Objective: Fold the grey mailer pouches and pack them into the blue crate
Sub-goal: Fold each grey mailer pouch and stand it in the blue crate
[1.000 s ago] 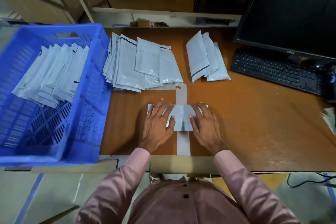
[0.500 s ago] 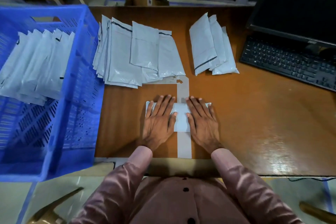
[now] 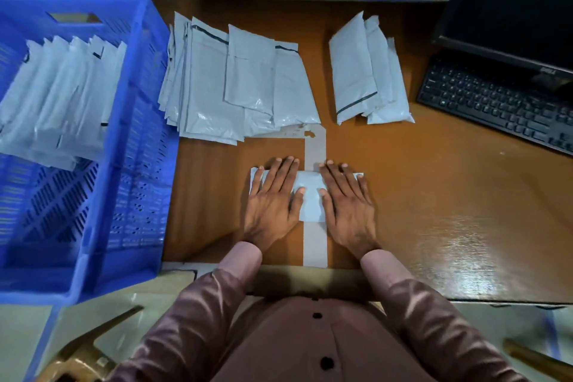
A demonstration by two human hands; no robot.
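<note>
- My left hand (image 3: 273, 200) and right hand (image 3: 347, 201) are both flat, fingers straight, pressing down on one folded grey mailer pouch (image 3: 310, 195) lying on the worktop (image 3: 434, 195). Not gripping it, just palms down.
- The pouch sits across a pale tape strip (image 3: 315, 245) that runs between my hands.
- Just past my left fingertips is a loose pile of unfolded pouches (image 3: 217, 87).
- Beyond my right hand, a small stack of folded pouches (image 3: 366, 71).
- Way off to the left of my left hand is the blue crate (image 3: 139, 164), with a row of folded pouches in the crate (image 3: 55, 102).
- Far right of my right hand: black keyboard (image 3: 496, 105) and monitor (image 3: 511, 3).
</note>
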